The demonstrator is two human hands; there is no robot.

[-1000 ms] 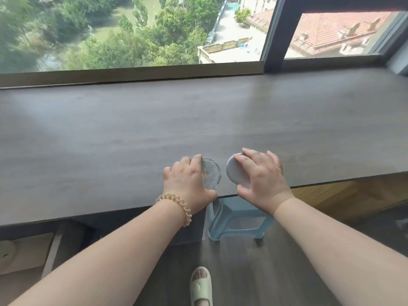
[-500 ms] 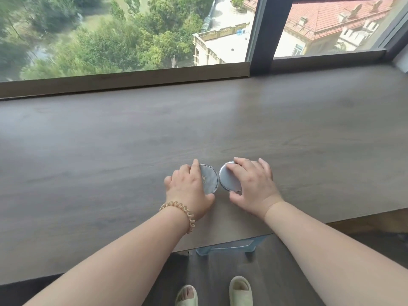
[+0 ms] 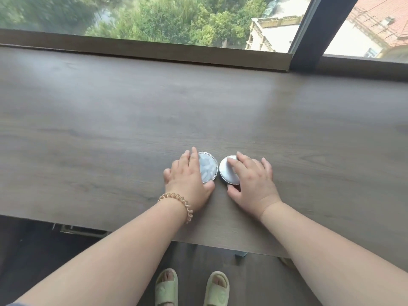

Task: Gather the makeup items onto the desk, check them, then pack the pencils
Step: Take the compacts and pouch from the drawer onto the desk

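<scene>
Head view: two round makeup compacts lie side by side, just apart, on the grey wood worktop (image 3: pixel 110 129) near its front edge. The left hand (image 3: pixel 187 180) lies flat over the glossy compact (image 3: pixel 207 170), its grip loosely spread; the right hand (image 3: pixel 254 184) likewise covers the matte silver compact (image 3: pixel 227 171).

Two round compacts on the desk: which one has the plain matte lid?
The right compact, under the right hand. Its lid is plain matte grey; the left compact, under the left hand, has a glossy lid with pale reflections.
</scene>
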